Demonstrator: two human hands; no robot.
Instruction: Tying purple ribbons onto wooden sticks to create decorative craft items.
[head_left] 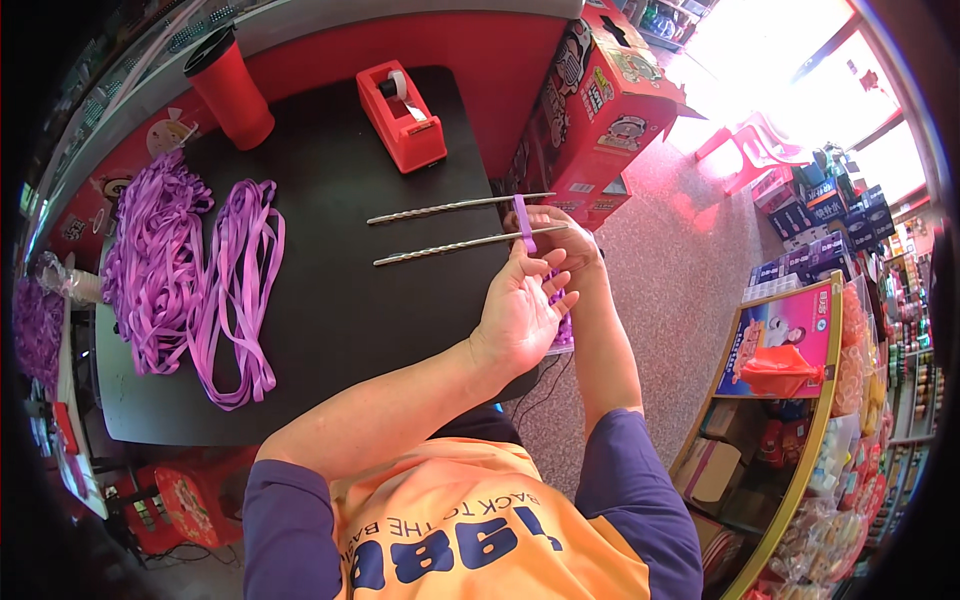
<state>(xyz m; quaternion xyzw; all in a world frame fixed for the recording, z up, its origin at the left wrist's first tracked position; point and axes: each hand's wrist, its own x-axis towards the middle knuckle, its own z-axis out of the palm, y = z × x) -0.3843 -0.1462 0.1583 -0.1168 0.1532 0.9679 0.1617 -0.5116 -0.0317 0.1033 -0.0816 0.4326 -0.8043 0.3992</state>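
Note:
Two long metal rods with twisted shafts, like drill bits, lie side by side above the dark table's right part. A narrow purple ribbon is looped round both near their smooth ends. My right hand is closed about those ends, just behind the ribbon; its fingers are partly hidden. My left hand is palm up below, its thumb side pressed to the ribbon's lower edge by the nearer rod, its other fingers loosely curled. More purple ribbon shows beneath my hands, mostly covered by them.
The black table bears a big tangled heap of purple ribbon, a looped ribbon bundle, a red tape dispenser and a red tumbler. Beyond stands a red carton. A display case is at right.

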